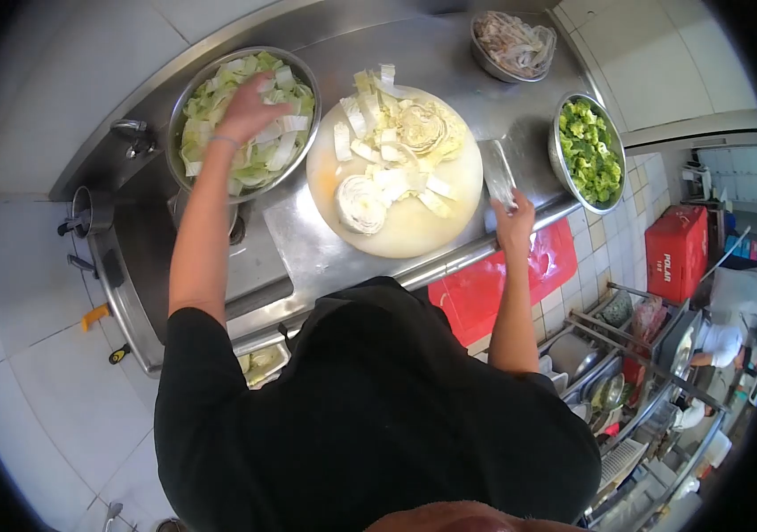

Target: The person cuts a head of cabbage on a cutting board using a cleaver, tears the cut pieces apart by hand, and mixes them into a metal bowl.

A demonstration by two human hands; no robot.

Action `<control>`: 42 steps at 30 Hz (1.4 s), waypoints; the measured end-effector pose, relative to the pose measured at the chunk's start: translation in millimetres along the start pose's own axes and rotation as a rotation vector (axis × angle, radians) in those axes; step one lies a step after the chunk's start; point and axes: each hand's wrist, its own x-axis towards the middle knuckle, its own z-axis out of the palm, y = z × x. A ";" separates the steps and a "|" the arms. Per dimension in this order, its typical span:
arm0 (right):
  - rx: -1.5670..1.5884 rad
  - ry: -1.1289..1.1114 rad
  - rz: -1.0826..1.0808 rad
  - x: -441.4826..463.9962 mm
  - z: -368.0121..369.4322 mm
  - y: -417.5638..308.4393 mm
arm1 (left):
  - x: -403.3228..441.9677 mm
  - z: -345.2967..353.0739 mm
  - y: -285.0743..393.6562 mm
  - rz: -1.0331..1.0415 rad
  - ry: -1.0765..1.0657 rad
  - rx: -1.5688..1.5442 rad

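Observation:
My left hand [254,111] is over the large metal bowl [172,133] of chopped cabbage [210,115], its fingers apart and touching the pieces. My right hand [513,222] is closed round the handle end of a cleaver [497,173], whose wide blade lies on the steel counter right of the board. Between my hands is the round white cutting board [414,239]. On it sit a cut cabbage half [423,131], loose cut pieces [356,115] and a round cabbage end [361,204].
A bowl of broccoli [589,151] stands at the counter's right edge, and a bowl of shredded food [513,44] at the back right. A faucet [133,137] and sink are at left. Beyond a rack [635,310] and red cooler [675,253] are other people [721,344].

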 end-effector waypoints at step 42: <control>0.882 -0.959 -0.410 -11.6 221.6 -391.8 | -45.0 -14.0 -71.3 -0.077 0.215 -1.251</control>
